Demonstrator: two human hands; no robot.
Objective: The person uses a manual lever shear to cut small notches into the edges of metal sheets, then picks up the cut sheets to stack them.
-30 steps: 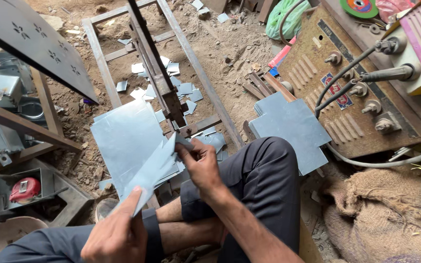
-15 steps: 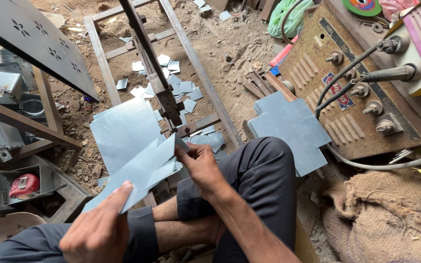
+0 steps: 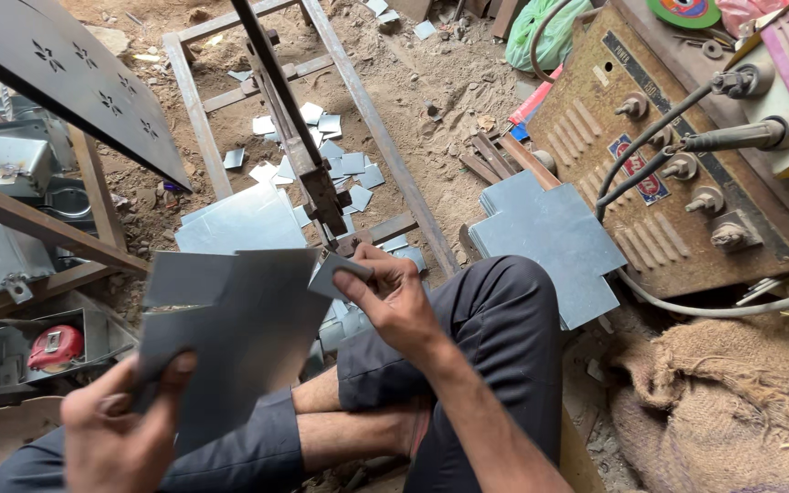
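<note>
The left hand (image 3: 116, 429) grips a grey sheet-metal blank (image 3: 239, 338) by its lower near edge, thumb on top and fingers (image 3: 175, 365) clenched around the rim, so the sheet stands tilted up above the person's lap rather than lying on the ground. The right hand (image 3: 394, 297) pinches a small metal offcut (image 3: 335, 272) between thumb and fingertips, right at the blank's upper right corner; the piece looks to be touching that corner, though whether it is fully parted from the sheet cannot be told. Holding the sheet at opposite ends likely keeps it steady and keeps the fingers off the cut edges.

Just beyond the right hand stands the lever shear (image 3: 308, 173), its long arm raised and running away up the frame, fixed inside a steel angle frame (image 3: 385, 137) on the dirt floor (image 3: 431, 82). Small square scraps (image 3: 340, 160) lie scattered around its base. A second blank (image 3: 244, 224) lies flat just left of the shear, and a stack of notched blanks (image 3: 550, 242) rests beside the right knee (image 3: 504, 301), against a welding machine (image 3: 687, 155). The open room is narrow: shear ahead, metal boxes (image 3: 11, 256) to the left, the machine on the right, burlap sacking (image 3: 723, 402) near the leg
</note>
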